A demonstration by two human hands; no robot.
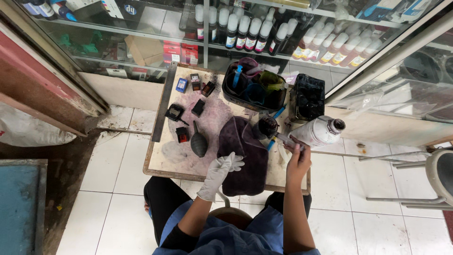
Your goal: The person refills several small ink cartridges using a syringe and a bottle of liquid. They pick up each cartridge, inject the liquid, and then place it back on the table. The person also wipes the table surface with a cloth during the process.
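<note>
Right grip: my bare right hand is closed around a syringe, tip toward a small dark ink pot.
Left grip: my left hand in a white glove, fingers loosely spread, gripping nothing, resting on a dark purple cloth.
Syringe place: right part of the surface, just beside a white bottle lying on its side, mouth open.
Surface: small wooden board, stained purple and grey, I sit at its near edge.
Count, cartridges: I see six small ones at upper left, one blue, the rest dark.
Count, blowers: one black rubber bulb.
Count, trays: two, a black tub of stained bits and a black box.
Room: white tiled floor, glass cabinet behind with rows of white-capped bottles, too many to count; metal chair legs at right.
</note>
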